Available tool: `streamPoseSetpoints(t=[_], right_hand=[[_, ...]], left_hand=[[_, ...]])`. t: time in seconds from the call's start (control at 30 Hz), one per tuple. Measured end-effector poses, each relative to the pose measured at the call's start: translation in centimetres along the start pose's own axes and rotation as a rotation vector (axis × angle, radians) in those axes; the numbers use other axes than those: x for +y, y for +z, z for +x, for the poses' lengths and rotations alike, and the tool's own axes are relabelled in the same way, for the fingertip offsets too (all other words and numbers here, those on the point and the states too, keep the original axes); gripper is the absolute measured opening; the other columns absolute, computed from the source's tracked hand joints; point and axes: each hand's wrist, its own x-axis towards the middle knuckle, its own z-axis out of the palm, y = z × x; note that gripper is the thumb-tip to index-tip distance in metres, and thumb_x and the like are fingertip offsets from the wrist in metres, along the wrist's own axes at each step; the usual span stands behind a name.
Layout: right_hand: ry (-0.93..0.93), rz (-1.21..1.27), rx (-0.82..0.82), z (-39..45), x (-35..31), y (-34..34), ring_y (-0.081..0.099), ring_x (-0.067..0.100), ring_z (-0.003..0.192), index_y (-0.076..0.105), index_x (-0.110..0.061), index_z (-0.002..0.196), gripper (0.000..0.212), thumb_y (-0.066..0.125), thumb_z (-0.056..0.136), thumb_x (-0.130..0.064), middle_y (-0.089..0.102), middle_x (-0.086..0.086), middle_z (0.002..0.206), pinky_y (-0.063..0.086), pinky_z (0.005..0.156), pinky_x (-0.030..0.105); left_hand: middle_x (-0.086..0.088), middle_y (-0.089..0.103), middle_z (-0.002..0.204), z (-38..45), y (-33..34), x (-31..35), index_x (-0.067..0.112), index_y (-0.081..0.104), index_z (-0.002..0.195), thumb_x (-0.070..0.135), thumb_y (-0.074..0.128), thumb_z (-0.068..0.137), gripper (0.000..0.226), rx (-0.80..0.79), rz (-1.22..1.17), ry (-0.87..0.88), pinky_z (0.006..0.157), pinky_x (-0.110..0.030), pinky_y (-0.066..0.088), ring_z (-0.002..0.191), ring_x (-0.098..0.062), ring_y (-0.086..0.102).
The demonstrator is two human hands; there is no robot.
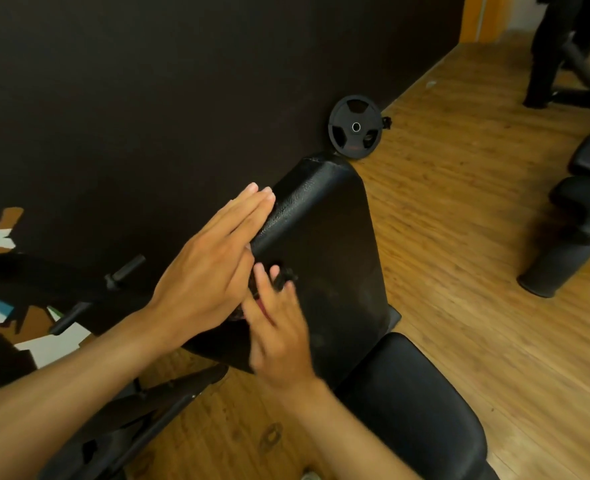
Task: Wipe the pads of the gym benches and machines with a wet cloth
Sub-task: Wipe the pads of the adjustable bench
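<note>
Nearest the camera, two bare forearms reach forward to the back pad (324, 244), the upright black cushion of a bench that stands against the dark wall (148, 98).

The left hand (214, 258) lies flat on the pad's left edge, fingers straight and together. The right hand (279, 327), blurred, sits just below it on the pad's face. Its fingers seem curled round something small and dark, perhaps the cloth (281, 273), though I cannot tell for sure.

A wet cloth would be light, limp and a little slippery, best bunched in the palm. The pad looks firm, textured and fixed, so it should bear pressing.

Below the pad is the seat pad (408, 393). Beyond its top a weight plate (355, 127) leans on the wall. No containers show.
</note>
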Motion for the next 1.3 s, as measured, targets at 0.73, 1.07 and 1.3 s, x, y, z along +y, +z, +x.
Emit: streamPoseSetpoints(t=[0.73,1.07,1.3], right_hand=[[0.488,0.177,0.442,7.9,2.2,-1.8,0.012,0.017,0.157,0.035,-0.01,0.156,0.057,0.041,0.102,0.009,0.022,-0.001,0.167,0.019,0.128,0.042],[0.836,0.177,0.671,7.2,6.9,-2.3,0.019,0.013,0.156,0.038,-0.013,0.156,0.053,0.037,0.105,0.001,0.031,-0.001,0.165,0.021,0.126,0.041],[0.33,0.104,0.405,8.0,3.7,-1.7,0.016,0.024,0.157,0.04,-0.008,0.152,0.057,0.041,0.099,0.014,0.028,0.003,0.163,0.017,0.128,0.047]], left_hand=[[-0.003,0.014,0.172,0.4,0.5,0.9,0.014,0.016,0.164,0.029,0.035,0.103,0.065,-0.088,0.366,0.089,0.126,-0.04,0.021,0.158,-0.017,0.011],[-0.002,0.018,0.171,0.4,0.5,1.1,0.015,0.019,0.164,0.024,0.045,0.103,0.067,-0.078,0.301,0.059,0.124,-0.041,0.03,0.158,-0.016,0.015],[-0.002,0.016,0.171,0.4,0.6,1.2,0.015,0.016,0.164,0.024,0.041,0.103,0.067,-0.078,0.307,0.058,0.123,-0.042,0.032,0.158,-0.015,0.013]])
